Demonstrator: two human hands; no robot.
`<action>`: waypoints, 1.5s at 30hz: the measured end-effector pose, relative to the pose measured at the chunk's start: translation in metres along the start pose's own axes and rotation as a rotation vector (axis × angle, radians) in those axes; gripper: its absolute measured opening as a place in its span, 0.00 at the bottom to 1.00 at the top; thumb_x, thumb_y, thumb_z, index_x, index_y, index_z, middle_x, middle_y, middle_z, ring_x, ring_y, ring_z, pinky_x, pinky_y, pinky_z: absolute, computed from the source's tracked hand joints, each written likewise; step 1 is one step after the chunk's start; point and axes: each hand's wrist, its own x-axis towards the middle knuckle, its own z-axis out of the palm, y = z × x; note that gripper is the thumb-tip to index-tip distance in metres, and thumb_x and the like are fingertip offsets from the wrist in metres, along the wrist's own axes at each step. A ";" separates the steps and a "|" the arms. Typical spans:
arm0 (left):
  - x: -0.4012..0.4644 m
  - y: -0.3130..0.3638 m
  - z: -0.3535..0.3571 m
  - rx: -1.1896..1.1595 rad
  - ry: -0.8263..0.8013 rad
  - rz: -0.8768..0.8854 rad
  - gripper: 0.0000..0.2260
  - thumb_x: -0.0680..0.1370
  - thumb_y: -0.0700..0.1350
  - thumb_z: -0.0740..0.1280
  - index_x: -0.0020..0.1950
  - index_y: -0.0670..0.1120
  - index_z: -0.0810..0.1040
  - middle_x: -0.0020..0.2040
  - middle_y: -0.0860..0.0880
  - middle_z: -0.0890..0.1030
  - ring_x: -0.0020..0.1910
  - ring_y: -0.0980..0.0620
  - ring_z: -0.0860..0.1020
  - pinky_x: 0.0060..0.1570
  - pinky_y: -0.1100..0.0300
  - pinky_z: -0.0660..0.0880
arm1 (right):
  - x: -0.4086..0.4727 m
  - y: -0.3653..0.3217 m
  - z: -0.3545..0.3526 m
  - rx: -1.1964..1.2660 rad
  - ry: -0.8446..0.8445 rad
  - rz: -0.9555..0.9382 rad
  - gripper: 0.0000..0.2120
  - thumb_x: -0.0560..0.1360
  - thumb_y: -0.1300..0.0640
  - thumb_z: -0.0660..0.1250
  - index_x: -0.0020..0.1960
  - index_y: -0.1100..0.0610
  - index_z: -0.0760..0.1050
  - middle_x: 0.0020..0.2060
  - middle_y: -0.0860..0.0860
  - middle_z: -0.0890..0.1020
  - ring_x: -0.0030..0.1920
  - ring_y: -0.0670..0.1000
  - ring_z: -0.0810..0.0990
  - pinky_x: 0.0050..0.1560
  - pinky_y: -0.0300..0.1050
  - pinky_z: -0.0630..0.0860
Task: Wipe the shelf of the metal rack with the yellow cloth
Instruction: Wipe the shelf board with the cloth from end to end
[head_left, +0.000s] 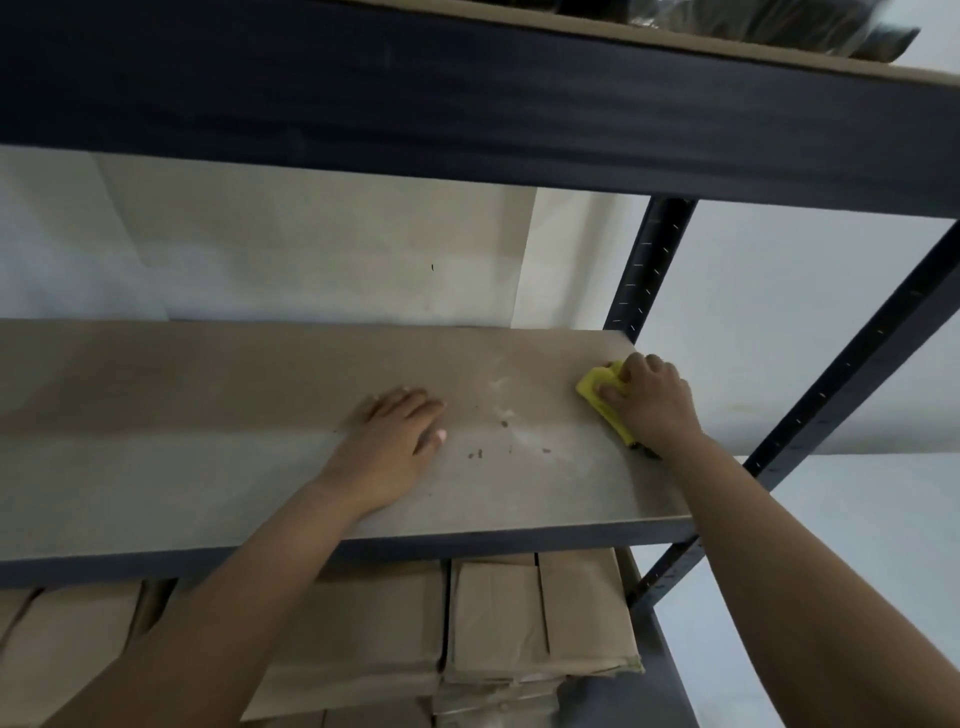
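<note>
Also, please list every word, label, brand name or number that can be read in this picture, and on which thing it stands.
None can be read.
Brown paper packages under the shelf: plain, no print visible.
Yellow cloth in the right hand: no label visible.
Rack posts: only small slots, no numbers.
Dark bag on the top shelf: blurred, nothing legible.

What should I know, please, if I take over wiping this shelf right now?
Left hand: open, flat on the shelf, holding nothing.
Right hand: fingers curled on the cloth, pressing it down near the shelf's back right corner, by the rack post.
Done: cannot tell how much has been wiped.
Left: dark specks and pale smudges lie between the hands; sweep the cloth across them, then likely the rest of the shelf to the left.
</note>
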 end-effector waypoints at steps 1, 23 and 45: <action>0.000 0.001 0.000 0.004 0.008 0.003 0.22 0.82 0.54 0.49 0.76 0.52 0.57 0.77 0.51 0.55 0.76 0.52 0.50 0.74 0.53 0.44 | -0.003 0.001 0.002 0.075 -0.048 -0.008 0.17 0.76 0.47 0.59 0.62 0.53 0.67 0.63 0.54 0.71 0.62 0.59 0.70 0.57 0.52 0.67; -0.014 -0.021 -0.001 -0.030 0.140 0.074 0.19 0.81 0.52 0.52 0.71 0.51 0.66 0.73 0.51 0.64 0.73 0.49 0.58 0.73 0.52 0.50 | -0.004 -0.055 0.035 0.115 0.022 0.246 0.21 0.77 0.55 0.56 0.69 0.59 0.61 0.68 0.59 0.66 0.68 0.60 0.64 0.65 0.57 0.67; -0.014 -0.021 -0.002 -0.124 0.176 0.010 0.17 0.81 0.48 0.57 0.69 0.50 0.70 0.71 0.51 0.68 0.72 0.51 0.62 0.71 0.59 0.54 | 0.050 -0.063 0.053 0.132 -0.140 -0.157 0.25 0.77 0.52 0.56 0.73 0.51 0.55 0.73 0.58 0.60 0.72 0.62 0.60 0.70 0.58 0.62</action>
